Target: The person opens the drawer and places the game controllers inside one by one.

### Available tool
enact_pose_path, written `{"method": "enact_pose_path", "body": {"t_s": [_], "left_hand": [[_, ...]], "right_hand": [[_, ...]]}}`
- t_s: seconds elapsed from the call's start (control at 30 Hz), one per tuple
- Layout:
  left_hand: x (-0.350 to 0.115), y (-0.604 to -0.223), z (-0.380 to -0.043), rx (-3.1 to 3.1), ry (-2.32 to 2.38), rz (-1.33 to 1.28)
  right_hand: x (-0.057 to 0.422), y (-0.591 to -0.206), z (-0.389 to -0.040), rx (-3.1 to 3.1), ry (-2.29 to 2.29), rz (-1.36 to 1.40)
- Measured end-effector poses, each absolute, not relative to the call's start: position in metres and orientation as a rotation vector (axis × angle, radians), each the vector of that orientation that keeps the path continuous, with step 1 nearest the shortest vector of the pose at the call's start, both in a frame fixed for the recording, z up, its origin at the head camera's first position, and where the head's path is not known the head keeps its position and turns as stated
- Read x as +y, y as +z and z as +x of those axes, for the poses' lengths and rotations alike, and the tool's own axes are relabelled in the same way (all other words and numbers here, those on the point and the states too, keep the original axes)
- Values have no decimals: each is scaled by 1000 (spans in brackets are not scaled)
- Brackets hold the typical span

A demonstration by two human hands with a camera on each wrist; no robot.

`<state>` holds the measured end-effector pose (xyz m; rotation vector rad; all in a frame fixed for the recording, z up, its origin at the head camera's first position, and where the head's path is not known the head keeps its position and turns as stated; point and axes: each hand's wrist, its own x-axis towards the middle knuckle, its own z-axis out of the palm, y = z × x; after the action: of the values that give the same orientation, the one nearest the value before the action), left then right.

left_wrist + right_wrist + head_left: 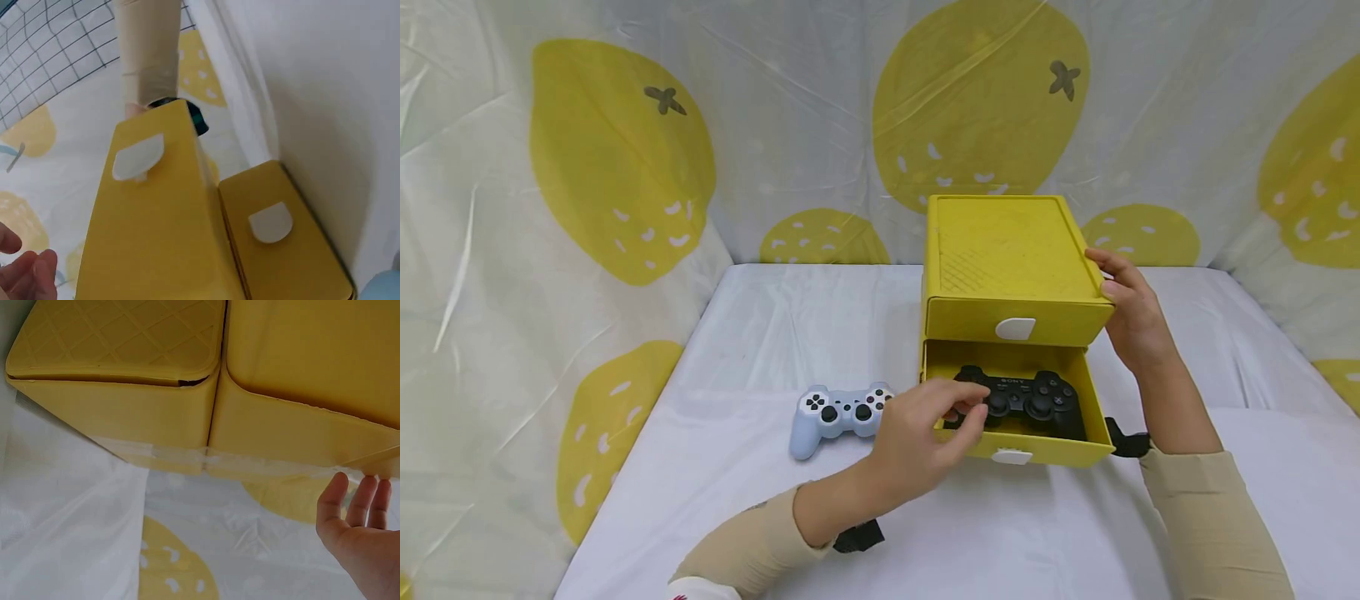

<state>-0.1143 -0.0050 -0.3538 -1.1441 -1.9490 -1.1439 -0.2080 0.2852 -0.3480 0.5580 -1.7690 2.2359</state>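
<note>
Left hand (917, 435): fingers loosely bent, gap to thumb, at the extended lower drawer (1063, 451). Black controller (1021, 400) lies inside, marked "SONY", twin sticks upward. Pale blue controller (844, 417) lies left, outside. Right hand (1133, 315): fingers slightly apart, touching the side of the yellow two-drawer unit (1003, 250).

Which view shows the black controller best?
Head: it looks down into the open lower drawer, showing the black controller face-up, partly covered by the left hand. Left wrist shows drawer fronts, right wrist outer walls of the yellow box; neither shows the controller.
</note>
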Motion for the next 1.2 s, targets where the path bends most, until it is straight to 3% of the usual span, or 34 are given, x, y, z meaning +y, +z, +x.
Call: {"method": "enact_pose_path", "body": {"t_s": [0.43,0.73,1.2], "left_hand": [[-2,-388,-94,-2107,-1056,-1251],[0,-391,-90,-2401,-1040,-1234],[9,-404,-96,-2279,-1029,-1180]], "right_hand": [[285,-349,-209,-1737,2251,558],[284,-348,-209,-1746,2252,550],[285,-348,-207,-1756,2245,542]]}}
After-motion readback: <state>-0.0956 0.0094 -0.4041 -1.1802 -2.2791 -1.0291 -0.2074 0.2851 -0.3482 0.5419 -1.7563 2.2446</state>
